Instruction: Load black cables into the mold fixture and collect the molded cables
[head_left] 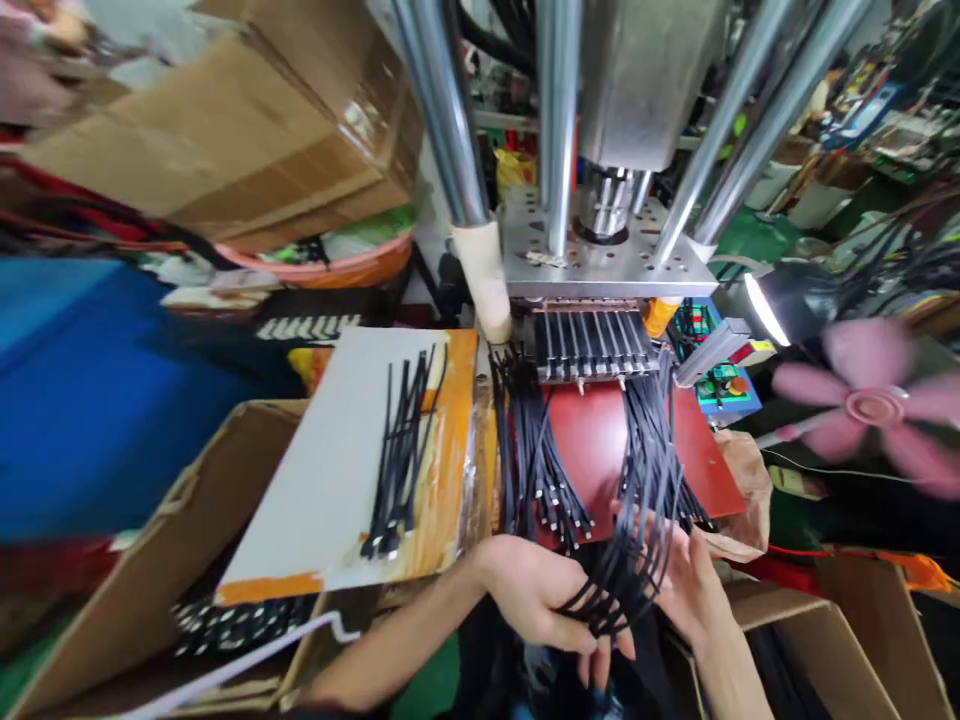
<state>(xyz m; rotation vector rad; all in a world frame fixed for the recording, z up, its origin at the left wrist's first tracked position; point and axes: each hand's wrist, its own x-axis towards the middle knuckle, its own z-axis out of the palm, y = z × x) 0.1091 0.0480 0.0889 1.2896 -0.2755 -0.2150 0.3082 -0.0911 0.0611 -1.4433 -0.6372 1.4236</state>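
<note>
A looped bundle of black cables [637, 545] hangs in front of the red work surface. My left hand [536, 595] is closed round the lower bend of this bundle, fingers curled beneath it. On the other side, my right hand [694, 575] has its fingers behind and among the same cables, partly hidden by them, with the thumb apart. The upper ends of the strands run up to the right side of a metal fixture [596, 345] under the press. More black cables with small metal plugs [551, 490] lie left of my hands on the red surface.
The steel press plate [607, 270] with upright rods stands above the fixture. A white board [315, 450] at left carries several cables [405, 450]. An open carton [225, 480] sits below it. At right are a lamp [795, 305], a pink fan [874, 405] and another carton [810, 640].
</note>
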